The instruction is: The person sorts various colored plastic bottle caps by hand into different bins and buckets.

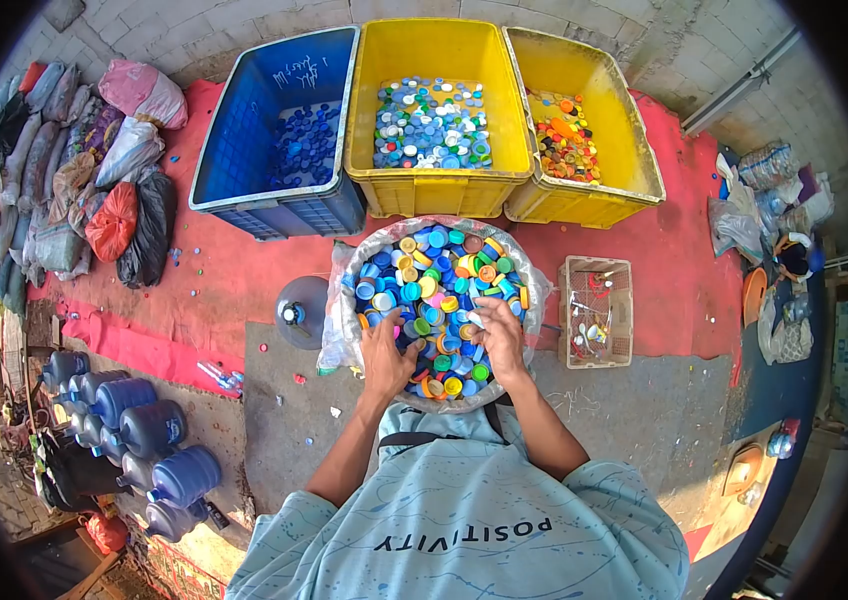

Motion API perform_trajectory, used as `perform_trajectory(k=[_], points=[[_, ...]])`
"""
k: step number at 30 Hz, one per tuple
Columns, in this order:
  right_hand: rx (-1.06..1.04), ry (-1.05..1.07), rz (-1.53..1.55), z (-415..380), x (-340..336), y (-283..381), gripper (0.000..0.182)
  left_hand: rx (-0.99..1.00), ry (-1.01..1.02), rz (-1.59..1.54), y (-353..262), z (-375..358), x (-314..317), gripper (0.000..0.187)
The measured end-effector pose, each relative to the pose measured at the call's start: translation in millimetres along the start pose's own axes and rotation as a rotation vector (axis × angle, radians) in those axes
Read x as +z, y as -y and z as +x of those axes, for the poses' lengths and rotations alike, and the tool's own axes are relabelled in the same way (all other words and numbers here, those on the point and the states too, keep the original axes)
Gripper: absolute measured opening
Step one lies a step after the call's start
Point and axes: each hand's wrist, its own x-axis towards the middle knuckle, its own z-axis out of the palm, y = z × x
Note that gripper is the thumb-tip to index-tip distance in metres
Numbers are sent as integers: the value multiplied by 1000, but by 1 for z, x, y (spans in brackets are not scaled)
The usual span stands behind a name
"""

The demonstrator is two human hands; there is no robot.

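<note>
Mixed bottle caps in many colours fill a round basin lined with a clear plastic bag, right in front of my body. My left hand rests at the left side of the heap, its fingers apart and touching the caps. Across from it, my right hand is over the right side of the heap, thumb and fingers closed on a white bottle cap. Beyond the basin stand a blue crate with dark blue caps, a yellow crate with light blue, white and green caps, and another yellow crate with orange, red and yellow caps.
A pale plastic basket with small bits stands at the right. To the left are a large water jug, more jugs and piled full bags. Red sheeting covers the floor. More bags lie far right.
</note>
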Motion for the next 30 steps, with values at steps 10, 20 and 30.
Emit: perform_trajectory(k=[10,20,30], points=[[273,-113,575,-8,-19,-3,28,53,-38,129,5,4,10,64],[256,-136,530,-7,-17,1,23,32,-327,104,13,17,13,58],[258,-135,490,-8,-11,1,19,13,-353,319,29,50,-14,51]])
